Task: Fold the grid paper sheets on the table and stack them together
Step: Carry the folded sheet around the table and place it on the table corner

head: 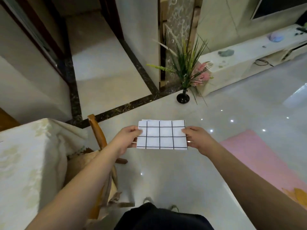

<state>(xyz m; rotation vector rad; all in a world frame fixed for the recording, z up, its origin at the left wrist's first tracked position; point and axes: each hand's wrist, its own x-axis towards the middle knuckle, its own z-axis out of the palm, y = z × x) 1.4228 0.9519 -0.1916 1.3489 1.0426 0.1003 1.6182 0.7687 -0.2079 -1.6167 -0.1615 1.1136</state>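
Observation:
A folded white sheet with a black grid (pixel 162 135) hangs in the air in front of me, above the glossy floor. It is folded into a small rectangle of several layers, with edges showing at its top left corner. My left hand (pixel 127 139) pinches its left edge, thumb on top. My right hand (pixel 197 140) pinches its right edge the same way. The table (pixel 29 155), under a cream patterned cloth, stands at my left, apart from the sheet.
A wooden chair (pixel 98 130) with a cloth over it stands between the table and me. A black vase of grasses and pink flowers (pixel 184 90) is on the floor ahead. A pink mat (pixel 259 156) lies at the right, a white low cabinet (pixel 249 58) behind.

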